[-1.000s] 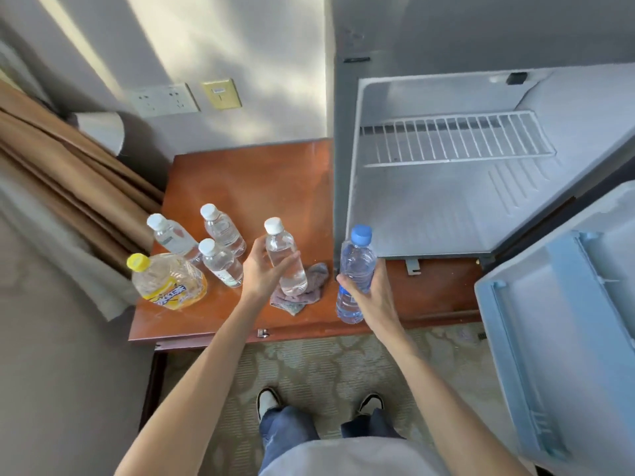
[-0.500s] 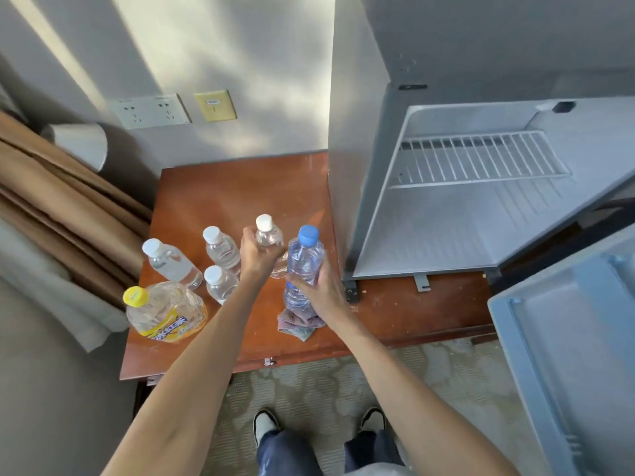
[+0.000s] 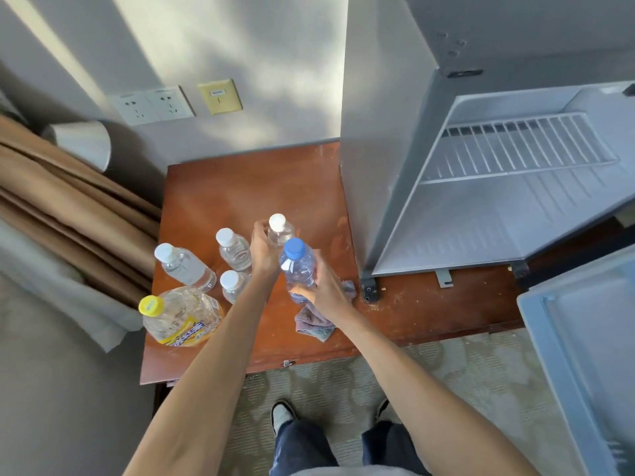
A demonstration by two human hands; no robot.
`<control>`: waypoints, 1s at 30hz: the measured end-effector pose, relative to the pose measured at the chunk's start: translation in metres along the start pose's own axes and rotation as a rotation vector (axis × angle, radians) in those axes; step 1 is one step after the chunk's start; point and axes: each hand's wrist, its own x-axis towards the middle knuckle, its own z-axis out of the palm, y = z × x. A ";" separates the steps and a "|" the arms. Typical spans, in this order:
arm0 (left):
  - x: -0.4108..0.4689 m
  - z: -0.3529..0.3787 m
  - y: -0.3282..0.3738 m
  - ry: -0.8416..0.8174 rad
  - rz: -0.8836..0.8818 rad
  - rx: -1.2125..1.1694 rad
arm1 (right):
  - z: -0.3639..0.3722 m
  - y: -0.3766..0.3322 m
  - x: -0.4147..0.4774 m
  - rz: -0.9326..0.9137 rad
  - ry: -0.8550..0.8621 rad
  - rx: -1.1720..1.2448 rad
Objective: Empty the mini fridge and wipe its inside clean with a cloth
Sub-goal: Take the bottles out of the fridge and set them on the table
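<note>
My left hand (image 3: pixel 263 250) grips a white-capped water bottle (image 3: pixel 281 228) over the wooden table (image 3: pixel 240 187). Just right of it, my right hand (image 3: pixel 324 286) holds a blue-capped water bottle (image 3: pixel 297 266) upright, above a grey cloth (image 3: pixel 314 322) lying crumpled on the table. The mini fridge (image 3: pixel 378 132) stands on the table's right with its door (image 3: pixel 584 338) swung open. Inside I see only a white wire shelf (image 3: pixel 515 149) and a bare floor.
Three more white-capped bottles (image 3: pixel 235 249) stand left of my hands, with a yellow-capped jug (image 3: pixel 178 316) at the table's front left corner. Brown curtains (image 3: pixel 68 207) hang at the left. Wall sockets (image 3: pixel 154 104) sit behind the table. My feet are on patterned carpet (image 3: pixel 446 372).
Both hands carried their bottles left and farther onto the table, toward the group of bottles. The blue-capped bottle now stands over the cloth instead of near the fridge corner.
</note>
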 end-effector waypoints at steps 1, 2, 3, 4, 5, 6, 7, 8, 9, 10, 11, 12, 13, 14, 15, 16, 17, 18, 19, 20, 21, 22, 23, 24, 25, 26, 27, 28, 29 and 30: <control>0.000 -0.002 0.001 -0.016 -0.008 0.015 | 0.000 0.002 0.002 0.012 -0.019 0.006; 0.001 -0.005 0.003 -0.031 -0.010 0.021 | 0.001 0.004 0.002 0.021 -0.029 0.019; 0.002 -0.010 0.007 -0.045 -0.005 0.014 | 0.002 0.005 0.001 0.021 -0.029 0.026; 0.003 -0.014 0.013 -0.055 0.017 0.004 | 0.003 0.006 0.001 0.019 -0.019 0.028; 0.003 -0.018 0.019 -0.064 0.043 -0.014 | 0.004 0.010 0.002 0.017 -0.004 0.021; 0.002 -0.023 0.026 -0.072 0.074 -0.047 | 0.006 0.013 0.003 0.008 0.001 0.011; 0.000 -0.027 0.034 -0.076 0.101 -0.094 | 0.007 0.013 0.003 -0.004 -0.005 -0.004; -0.003 -0.031 0.040 -0.071 0.132 -0.130 | 0.009 0.011 0.003 -0.024 -0.007 -0.023; -0.009 -0.036 0.046 -0.062 0.155 -0.147 | 0.010 0.008 0.003 -0.048 -0.003 -0.041; -0.015 -0.042 0.050 -0.049 0.180 -0.155 | 0.011 0.007 0.003 -0.090 0.005 -0.049; -0.022 -0.049 0.051 -0.037 0.196 -0.167 | 0.012 0.005 0.003 -0.117 0.016 -0.049; -0.029 -0.056 0.052 -0.030 0.208 -0.183 | 0.012 0.003 0.002 -0.129 0.033 -0.042; -0.036 -0.064 0.052 -0.022 0.212 -0.198 | 0.012 0.003 0.001 -0.127 0.043 -0.034; -0.043 -0.071 0.051 -0.008 0.218 -0.208 | 0.011 0.004 0.000 -0.123 0.040 -0.034; -0.052 -0.078 0.050 0.013 0.225 -0.216 | 0.009 0.006 -0.002 -0.124 0.032 -0.044; -0.060 -0.083 0.049 0.034 0.233 -0.224 | 0.006 0.008 -0.004 -0.120 0.021 -0.063; -0.069 -0.086 0.048 0.053 0.241 -0.234 | 0.003 0.013 -0.008 -0.102 0.018 -0.080; -0.079 -0.088 0.046 0.068 0.247 -0.254 | -0.002 0.020 -0.014 -0.074 0.025 -0.093; -0.088 -0.088 0.043 0.080 0.247 -0.284 | -0.007 0.026 -0.022 -0.041 0.053 -0.106; -0.097 -0.087 0.040 0.086 0.246 -0.321 | -0.012 0.035 -0.031 -0.008 0.108 -0.123; -0.107 -0.083 0.037 0.081 0.247 -0.354 | -0.017 0.045 -0.041 0.019 0.178 -0.152; -0.116 -0.078 0.033 0.067 0.246 -0.377 | -0.022 0.057 -0.049 0.043 0.240 -0.195; -0.124 -0.071 0.028 0.044 0.247 -0.383 | -0.025 0.067 -0.056 0.068 0.272 -0.254; -0.132 -0.062 0.023 0.015 0.244 -0.377 | -0.027 0.074 -0.061 0.091 0.266 -0.316; -0.139 -0.053 0.019 -0.014 0.241 -0.356 | -0.027 0.079 -0.063 0.106 0.230 -0.366; -0.146 -0.044 0.014 -0.039 0.240 -0.327 | -0.026 0.082 -0.065 0.115 0.179 -0.406; -0.152 -0.035 0.009 -0.059 0.239 -0.298 | -0.023 0.082 -0.065 0.112 0.131 -0.447; -0.157 -0.027 0.004 -0.080 0.236 -0.273 | -0.020 0.082 -0.064 0.100 0.092 -0.493; -0.162 -0.020 -0.001 -0.103 0.230 -0.258 | -0.016 0.082 -0.062 0.079 0.059 -0.542; -0.166 -0.015 -0.005 -0.121 0.217 -0.250 | -0.011 0.083 -0.060 0.065 0.032 -0.580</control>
